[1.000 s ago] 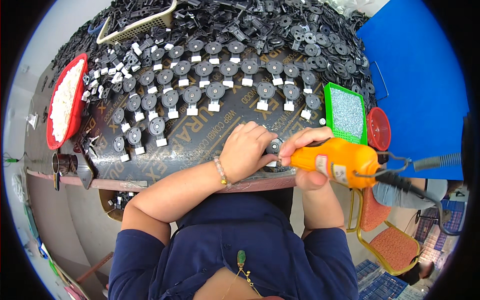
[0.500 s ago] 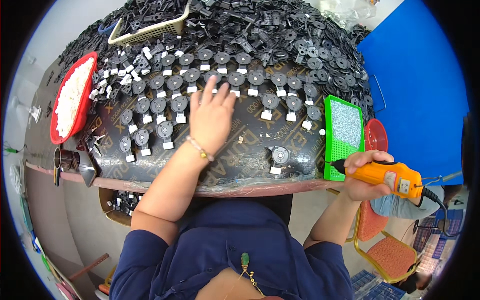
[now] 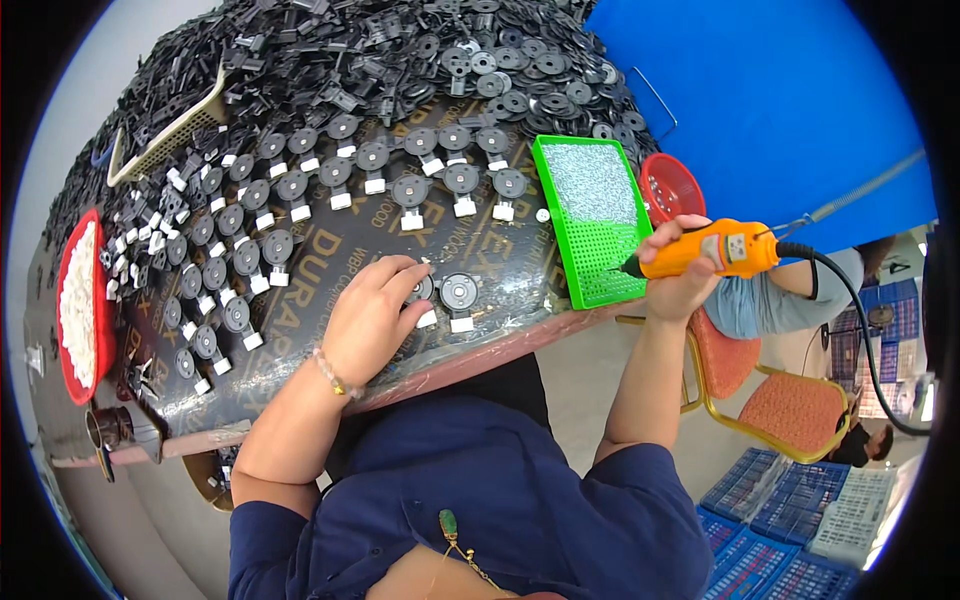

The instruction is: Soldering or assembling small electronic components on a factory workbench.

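My left hand (image 3: 368,318) is closed on the edge of a round black part (image 3: 426,289) with a white block, partly hidden by the fingers. Right beside it on the table lies a matching black part with a white block (image 3: 459,293). An orange electric screwdriver (image 3: 738,250) is gripped in my right hand (image 3: 672,288), its dark tip pointing left over the perforated near end of the green tray (image 3: 597,290). Small silvery screws (image 3: 595,180) fill the far end of that tray. Several more black parts with white blocks (image 3: 372,157) stand in rows beyond my left hand.
Loose black pieces (image 3: 330,60) are heaped at the back, next to a cream basket (image 3: 165,130). A red tray of white pieces (image 3: 80,310) sits far left. Behind the green tray is a red bowl (image 3: 672,188). A cable (image 3: 850,280) trails from the screwdriver; chairs stand at right.
My left hand has come back from the rows to the near table with a black part, beside the one lying there. The screwdriver stays in my right hand. The view has turned rightward.
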